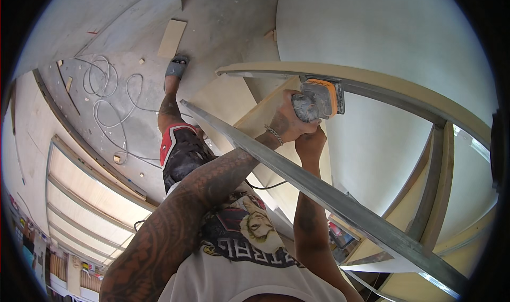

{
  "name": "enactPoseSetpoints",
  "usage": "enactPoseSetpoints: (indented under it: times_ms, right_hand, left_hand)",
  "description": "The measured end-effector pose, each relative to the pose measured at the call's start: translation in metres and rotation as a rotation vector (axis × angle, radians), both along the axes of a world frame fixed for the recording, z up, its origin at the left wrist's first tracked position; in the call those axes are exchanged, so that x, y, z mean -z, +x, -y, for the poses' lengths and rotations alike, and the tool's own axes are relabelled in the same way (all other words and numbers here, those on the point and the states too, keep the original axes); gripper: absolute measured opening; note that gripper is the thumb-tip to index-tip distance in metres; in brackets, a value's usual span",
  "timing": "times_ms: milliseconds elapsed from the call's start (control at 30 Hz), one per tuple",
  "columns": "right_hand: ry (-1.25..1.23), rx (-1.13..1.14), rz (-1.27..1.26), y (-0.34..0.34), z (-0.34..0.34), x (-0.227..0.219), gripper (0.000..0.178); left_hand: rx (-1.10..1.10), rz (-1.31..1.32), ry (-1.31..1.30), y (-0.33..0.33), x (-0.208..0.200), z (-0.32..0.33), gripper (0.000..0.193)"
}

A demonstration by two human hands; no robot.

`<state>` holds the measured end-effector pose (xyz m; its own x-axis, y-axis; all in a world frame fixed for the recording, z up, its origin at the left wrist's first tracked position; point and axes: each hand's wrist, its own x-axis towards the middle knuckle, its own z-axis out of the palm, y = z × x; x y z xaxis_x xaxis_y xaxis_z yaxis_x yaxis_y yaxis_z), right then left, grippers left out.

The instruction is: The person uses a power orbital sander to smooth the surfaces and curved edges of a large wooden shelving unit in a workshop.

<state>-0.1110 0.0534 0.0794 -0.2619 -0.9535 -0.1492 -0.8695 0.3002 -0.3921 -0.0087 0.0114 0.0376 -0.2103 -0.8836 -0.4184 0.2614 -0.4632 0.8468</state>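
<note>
A power sander [319, 101], dusty grey with an orange band, rests with its flat pad against the inner side of a curved wooden rail [393, 89]. My left hand [289, 119], with a chain bracelet at its wrist, is closed around the sander's near left side. Just below, my right hand [311, 139] is closed at the sander's near end; its grip is partly hidden. A long straight grey bar [297, 177] of the same frame runs beneath my left forearm and past my right arm. Wooden cross braces [441, 185] join the frame at the right.
A pale curved panel [372, 20] stands beyond the rail. On the dusty floor at left lie a coiled cable [98, 111], small wood blocks and a flat board [172, 38] beside my sandalled foot [177, 66]. Another ribbed wooden frame [90, 201] stands at left.
</note>
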Motion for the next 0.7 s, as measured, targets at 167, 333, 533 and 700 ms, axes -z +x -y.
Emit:
enactPoseSetpoints:
  times_ms: [167, 333, 533, 700]
  right_hand:
    - [-0.004, -0.029, -0.025, -0.005, -0.002, 0.003, 0.026]
    - [-0.039, -0.008, -0.019, -0.005, 0.0, 0.001, 0.028]
    - [0.006, -0.041, -0.005, -0.004, 0.0, -0.005, 0.023]
    - [-0.051, -0.005, -0.026, 0.001, 0.0, -0.01, 0.028]
  left_hand:
    - [-0.043, 0.062, -0.032, -0.001, 0.0, -0.002, 0.088]
    - [0.008, -0.01, -0.01, -0.001, -0.002, 0.002, 0.087]
    - [-0.036, -0.008, -0.002, 0.0, -0.009, 0.0, 0.086]
    - [-0.093, -0.014, -0.06, 0.003, -0.016, 0.0, 0.085]
